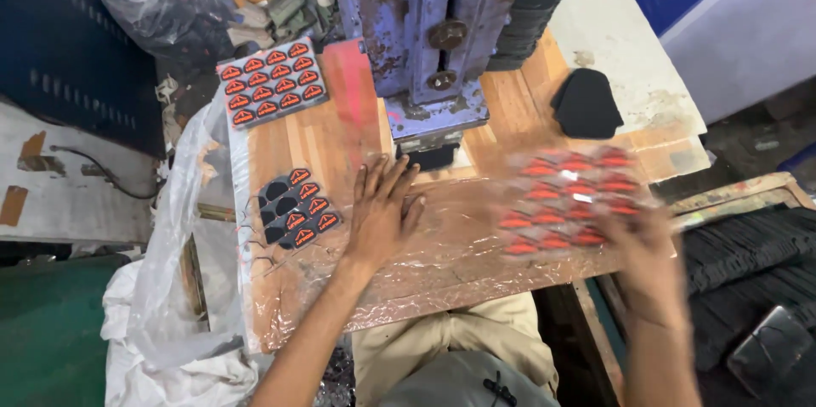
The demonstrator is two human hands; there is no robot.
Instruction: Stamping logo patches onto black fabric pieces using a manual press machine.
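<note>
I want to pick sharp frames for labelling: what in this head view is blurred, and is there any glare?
Head view: the right hand and the sheet of red patches it holds are smeared by motion blur; the left hand, flat on the plastic-covered table, is fairly sharp, as is the grey sheet of patches; the plastic film gives mild sheen; lighting is even.

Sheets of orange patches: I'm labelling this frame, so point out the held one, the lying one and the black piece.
Held sheet (pixel 565 201), head view, its middle.
Lying sheet (pixel 272 84), head view, its centre.
Black piece (pixel 586 103), head view, its middle.
</note>
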